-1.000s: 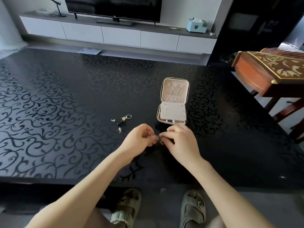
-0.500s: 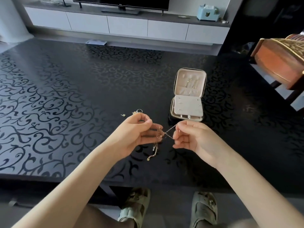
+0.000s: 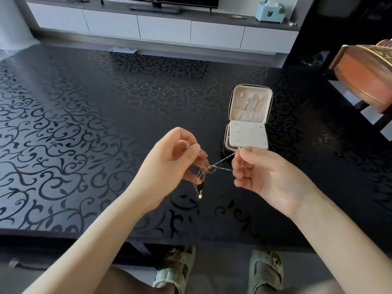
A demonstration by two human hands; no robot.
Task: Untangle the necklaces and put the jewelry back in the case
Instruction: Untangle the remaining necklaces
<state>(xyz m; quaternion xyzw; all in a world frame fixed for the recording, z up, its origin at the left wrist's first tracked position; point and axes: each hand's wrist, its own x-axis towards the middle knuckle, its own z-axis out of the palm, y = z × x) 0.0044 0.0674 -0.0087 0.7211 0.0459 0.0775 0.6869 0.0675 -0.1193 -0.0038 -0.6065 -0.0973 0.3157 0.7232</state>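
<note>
Gold necklaces (image 3: 209,167) stretch between left hand (image 3: 169,164) and right hand (image 3: 265,172).

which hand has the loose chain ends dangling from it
The left hand: the necklaces hang in a bunch below its fingers, while the right hand pinches only taut strands.

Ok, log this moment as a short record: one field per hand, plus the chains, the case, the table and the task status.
left hand: raised over the table, pinching the tangled necklaces
right hand: pinching two strands pulled taut from the knot
tangled necklaces: knot between the hands, loose ends hanging below the left hand
jewelry case: open on the table, beyond the right hand
table: black, scroll pattern
status: knot not yet undone
</note>
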